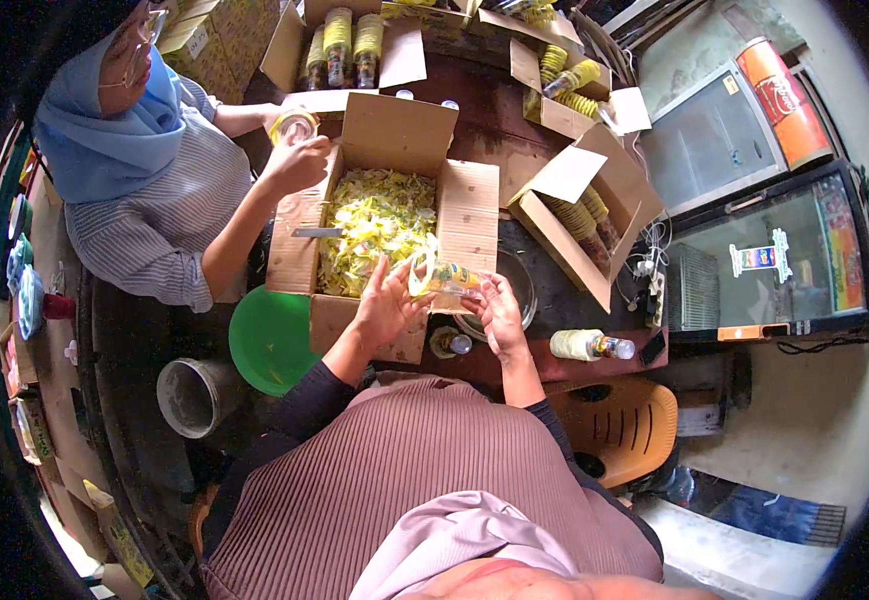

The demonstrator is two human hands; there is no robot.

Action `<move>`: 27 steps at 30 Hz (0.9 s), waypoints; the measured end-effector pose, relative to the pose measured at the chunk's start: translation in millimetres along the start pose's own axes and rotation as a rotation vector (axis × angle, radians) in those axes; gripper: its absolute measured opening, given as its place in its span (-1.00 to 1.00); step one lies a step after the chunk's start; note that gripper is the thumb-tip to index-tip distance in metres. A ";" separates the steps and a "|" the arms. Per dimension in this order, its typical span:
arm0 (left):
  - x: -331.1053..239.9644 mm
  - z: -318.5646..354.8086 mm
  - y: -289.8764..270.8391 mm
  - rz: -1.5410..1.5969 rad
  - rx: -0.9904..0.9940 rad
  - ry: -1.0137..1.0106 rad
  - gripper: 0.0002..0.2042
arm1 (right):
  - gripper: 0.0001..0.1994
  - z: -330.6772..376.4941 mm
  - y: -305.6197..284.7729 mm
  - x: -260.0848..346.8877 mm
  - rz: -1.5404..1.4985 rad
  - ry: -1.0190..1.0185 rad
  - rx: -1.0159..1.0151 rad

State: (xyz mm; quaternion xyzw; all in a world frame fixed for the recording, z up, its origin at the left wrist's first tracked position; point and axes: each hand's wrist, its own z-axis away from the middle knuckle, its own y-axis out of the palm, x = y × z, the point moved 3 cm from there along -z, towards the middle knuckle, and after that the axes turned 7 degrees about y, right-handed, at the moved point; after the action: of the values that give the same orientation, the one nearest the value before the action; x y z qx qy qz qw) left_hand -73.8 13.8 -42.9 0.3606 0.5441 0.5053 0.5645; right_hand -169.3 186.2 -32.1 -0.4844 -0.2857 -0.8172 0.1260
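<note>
A clear plastic container with a yellow printed label (452,279) lies sideways between my hands, over the near right edge of an open cardboard box (469,210). My right hand (501,318) grips its right end. At the other end, the fingers of my left hand (387,308) are closed around it, partly hidden. A loose pale yellow strip (419,272) curls up beside my left fingers. Yellow and white shreds (380,225) fill much of the box. Across its left rim rests a flat grey blade-like piece (317,232).
To the left, a co-worker (155,190) holds a round yellow-edged thing (295,126). A green basin (273,340) and a grey bucket (195,397) stand near my left. Cartons of stacked yellow cups (587,215) line the right and back. A cup stack (580,345) lies right, near an orange chair (620,425).
</note>
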 end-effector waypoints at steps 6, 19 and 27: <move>3.5 1.6 33.3 -0.560 0.269 0.275 -0.24 | -0.65 5.5 6.1 -19.0 -0.359 0.266 0.250; -17.5 24.7 48.7 -1.685 0.321 0.288 -0.42 | -0.77 36.0 62.6 75.1 1.054 -0.407 -0.070; -6.5 31.5 46.5 -1.862 0.406 0.291 -0.39 | -0.73 16.9 73.5 48.8 1.596 -0.599 0.089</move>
State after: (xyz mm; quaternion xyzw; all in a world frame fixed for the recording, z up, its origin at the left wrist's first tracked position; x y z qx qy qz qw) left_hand -50.5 22.7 7.9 -0.1912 0.7537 -0.2092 0.5929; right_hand -146.0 140.5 41.6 -0.7310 0.0880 -0.3092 0.6020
